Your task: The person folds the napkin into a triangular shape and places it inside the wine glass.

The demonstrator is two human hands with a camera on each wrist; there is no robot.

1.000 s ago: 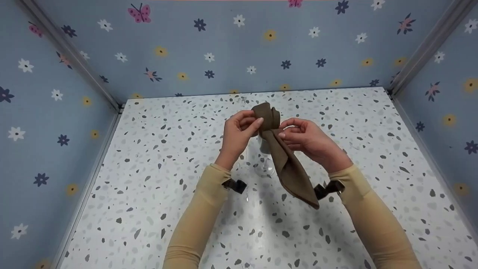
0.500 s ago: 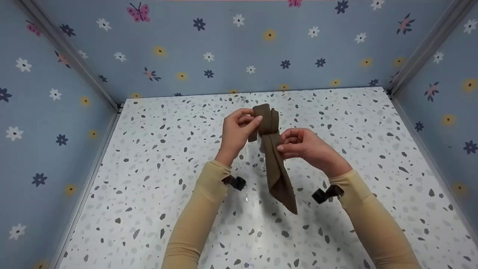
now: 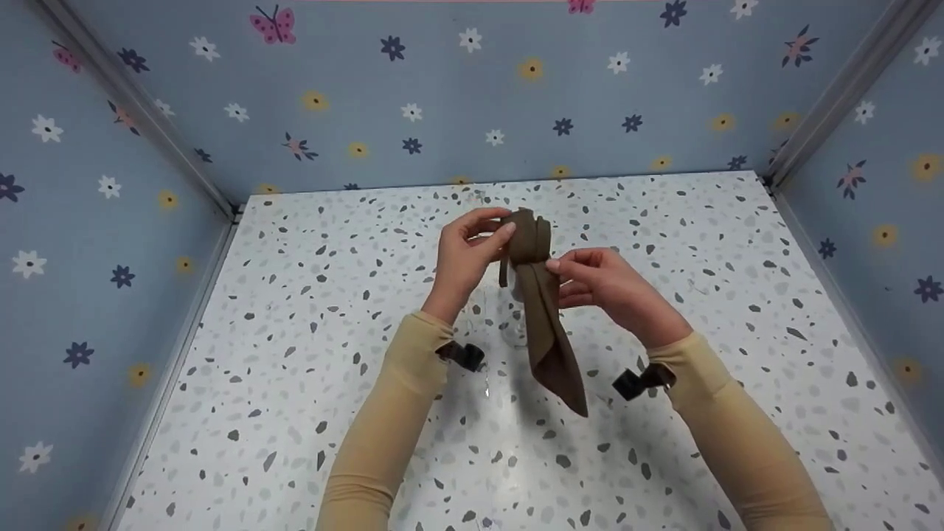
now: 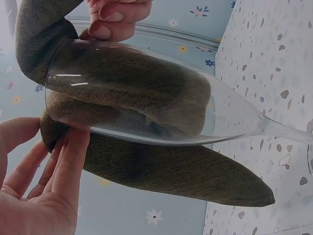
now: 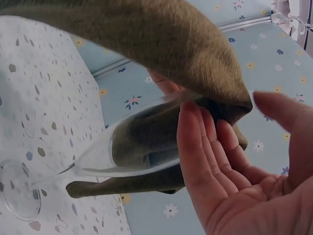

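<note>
A brown cloth napkin (image 3: 532, 236) is tucked into a clear stemmed glass (image 4: 230, 110), which stands upright on the table. The napkin's folded end shows through the bowl; one long pointed flap (image 5: 161, 39) hangs outside, and a second flap (image 4: 181, 174) drops on the other side. My left hand (image 3: 464, 251) pinches the fold at the rim between thumb and fingers. At the right of the rim, my right hand (image 3: 612, 291) holds the long flap's top, thumb tip at its edge and fingers along the glass. In the head view the flap hides much of the glass.
The speckled white table (image 3: 310, 369) spreads around the glass, whose round foot (image 5: 22, 188) rests on it. Blue flowered panels (image 3: 442, 96) close off the back and both sides. A black strap camera (image 3: 464, 356) sits at each wrist.
The long flap has swung left and hangs straighter down the glass. My right hand moved down, then back up to the rim. My left hand stays at the fold, its outer flap turned edge-on.
</note>
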